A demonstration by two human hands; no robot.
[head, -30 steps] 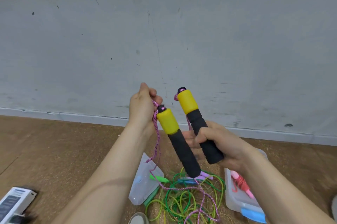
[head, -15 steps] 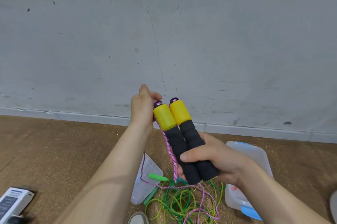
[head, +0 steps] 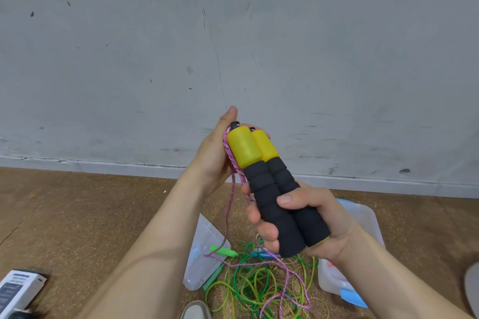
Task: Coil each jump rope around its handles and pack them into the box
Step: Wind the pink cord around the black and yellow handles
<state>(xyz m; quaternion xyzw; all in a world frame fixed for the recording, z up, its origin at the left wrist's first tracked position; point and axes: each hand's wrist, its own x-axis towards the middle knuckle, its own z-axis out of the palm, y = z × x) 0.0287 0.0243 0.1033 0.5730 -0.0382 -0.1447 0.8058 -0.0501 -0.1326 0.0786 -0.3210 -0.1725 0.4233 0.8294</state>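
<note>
Two jump-rope handles point(head: 269, 189) with black foam grips and yellow tops are pressed side by side, pointing up and to the left. My right hand point(head: 303, 220) is wrapped around their lower black part. My left hand point(head: 215, 152) cups the yellow tops from the left and pinches the pink braided rope point(head: 234, 171) against them. The pink rope hangs down to the floor and loops over a tangle of green and yellow ropes point(head: 254, 285). The clear plastic box point(head: 363, 222) with a blue clip lies on the floor behind my right wrist.
A clear box lid point(head: 204, 248) lies on the cork floor left of the rope tangle. A green handle point(head: 224, 251) pokes out of the pile. A white carton point(head: 18, 290) sits at the bottom left. A grey wall stands close ahead. A shoe tip point(head: 195, 311) shows below.
The two handles, apart a second ago, have been brought together in my right hand. My left hand has closed in against their yellow tops with the pink rope.
</note>
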